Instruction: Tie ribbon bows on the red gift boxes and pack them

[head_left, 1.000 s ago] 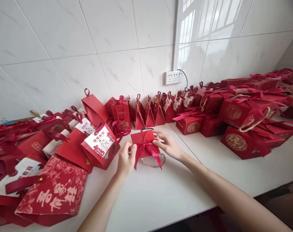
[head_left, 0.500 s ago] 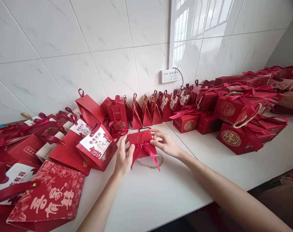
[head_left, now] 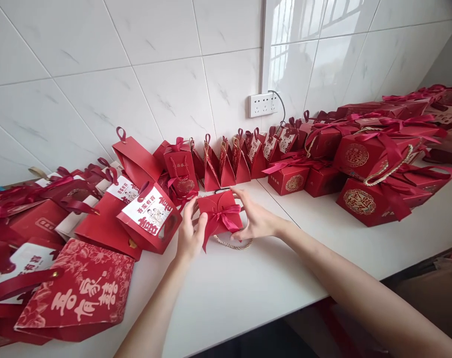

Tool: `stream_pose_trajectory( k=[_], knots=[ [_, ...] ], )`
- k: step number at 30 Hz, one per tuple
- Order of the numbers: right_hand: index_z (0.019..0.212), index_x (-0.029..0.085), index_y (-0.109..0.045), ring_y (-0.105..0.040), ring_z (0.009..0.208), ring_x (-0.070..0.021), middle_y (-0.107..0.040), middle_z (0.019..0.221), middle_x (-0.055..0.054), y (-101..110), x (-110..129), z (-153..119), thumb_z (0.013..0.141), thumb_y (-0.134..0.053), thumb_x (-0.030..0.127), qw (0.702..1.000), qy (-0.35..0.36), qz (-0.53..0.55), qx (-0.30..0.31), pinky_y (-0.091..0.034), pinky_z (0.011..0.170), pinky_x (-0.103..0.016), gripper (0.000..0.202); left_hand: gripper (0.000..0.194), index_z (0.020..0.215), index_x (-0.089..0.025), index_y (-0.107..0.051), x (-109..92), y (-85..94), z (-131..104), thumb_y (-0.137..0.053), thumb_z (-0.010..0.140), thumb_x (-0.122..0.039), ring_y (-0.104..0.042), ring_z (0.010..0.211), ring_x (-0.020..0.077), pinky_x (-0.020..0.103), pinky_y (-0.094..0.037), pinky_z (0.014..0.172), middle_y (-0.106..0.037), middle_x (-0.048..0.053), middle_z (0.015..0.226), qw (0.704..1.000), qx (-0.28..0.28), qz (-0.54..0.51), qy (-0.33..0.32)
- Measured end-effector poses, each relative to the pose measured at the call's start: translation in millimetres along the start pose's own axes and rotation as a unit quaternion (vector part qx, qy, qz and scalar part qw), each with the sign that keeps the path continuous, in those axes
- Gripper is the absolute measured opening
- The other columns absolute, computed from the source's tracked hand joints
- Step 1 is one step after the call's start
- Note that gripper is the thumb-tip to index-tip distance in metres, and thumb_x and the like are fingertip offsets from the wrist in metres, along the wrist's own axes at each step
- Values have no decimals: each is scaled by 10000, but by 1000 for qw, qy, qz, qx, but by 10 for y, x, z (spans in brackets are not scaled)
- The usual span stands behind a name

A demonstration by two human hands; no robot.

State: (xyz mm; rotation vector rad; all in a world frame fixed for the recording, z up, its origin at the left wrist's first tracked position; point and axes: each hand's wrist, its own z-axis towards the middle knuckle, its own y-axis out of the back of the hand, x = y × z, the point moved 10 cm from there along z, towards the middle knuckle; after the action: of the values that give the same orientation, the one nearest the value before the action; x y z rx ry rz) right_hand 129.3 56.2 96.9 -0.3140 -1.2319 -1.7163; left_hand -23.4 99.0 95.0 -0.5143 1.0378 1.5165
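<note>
A small red box (head_left: 214, 205) with a crimson ribbon bow (head_left: 227, 218) on its front is between my two hands, near the middle of the white table. My left hand (head_left: 191, 232) grips its left side, thumb on the front and fingers behind the edge. Around its right side, my right hand (head_left: 257, 219) has its fingers at the top corner and its thumb low by the bow. A twisted gold cord handle (head_left: 233, 246) hangs below the box. Part of a dark loop (head_left: 222, 190) shows behind its top edge.
Red gift boxes (head_left: 148, 214) crowd the left side, with a large patterned one (head_left: 80, 293) in front. Small peaked boxes (head_left: 226, 166) line the tiled wall below a socket strip (head_left: 263, 105). More boxes (head_left: 367, 201) are stacked at right, near another person's hand (head_left: 451, 140).
My right thumb has moved down from the top of the box to its lower right side. The ribbon's right tail no longer hangs over the cord. The view has shifted slightly.
</note>
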Motion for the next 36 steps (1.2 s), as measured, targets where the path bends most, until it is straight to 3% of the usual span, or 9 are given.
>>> stream_pose_trajectory(
  k=[4,10,13,19,23,30,36],
  knots=[
    [1425,231,-137,-399,1244,-313,-308,1349,-169,45,27,8,614,-755,270,999,10,-13,-32,-495,916,-479,1020,317,1056,-212,-448,31,40,2,-519,834,-427,-614,1036,215,359,-538,825,-599,115,1125,1000,-22,11,-16],
    [1388,218,-216,-405,1234,-299,-330,1314,-165,65,44,16,606,-733,220,998,27,-1,-57,-520,892,-458,937,174,763,-201,-490,-156,148,-1,-537,823,-358,-571,913,165,283,-525,743,-546,50,892,991,-84,57,-86],
    [1398,232,-195,-395,1248,-296,-313,1330,-161,62,10,9,620,-728,231,998,20,7,-60,-520,897,-464,944,168,743,-200,-492,-196,136,5,-519,829,-341,-546,735,128,250,-513,668,-523,14,774,992,-77,55,-83],
    [1414,251,-173,-389,1254,-303,-309,1343,-153,47,-18,5,631,-737,251,999,8,-2,-54,-522,883,-459,965,222,715,-199,-463,-156,105,-16,-452,864,-363,-529,566,99,198,-460,506,-521,-16,656,996,-55,43,-49],
    [1430,255,-138,-382,1260,-305,-304,1350,-156,54,-25,1,646,-741,276,998,-4,3,-57,-519,878,-456,989,231,706,-198,-473,-154,74,-20,-528,827,-387,-544,581,105,196,-455,500,-522,-21,647,997,-48,43,-45],
    [1439,263,-130,-370,1270,-305,-301,1361,-153,24,-36,4,635,-762,302,999,-6,-1,-51,-512,889,-453,1023,172,737,-198,-491,-211,126,-43,-560,824,-330,-548,684,116,246,-497,648,-529,-6,722,991,-87,44,-88],
    [1444,237,-125,-361,1278,-301,-291,1362,-161,20,-35,1,651,-727,262,999,-8,-1,-50,-514,895,-442,996,86,804,-195,-506,-586,107,-164,-579,830,-158,-560,694,98,220,-491,640,-553,-18,731,961,-98,82,-247]
  ],
)
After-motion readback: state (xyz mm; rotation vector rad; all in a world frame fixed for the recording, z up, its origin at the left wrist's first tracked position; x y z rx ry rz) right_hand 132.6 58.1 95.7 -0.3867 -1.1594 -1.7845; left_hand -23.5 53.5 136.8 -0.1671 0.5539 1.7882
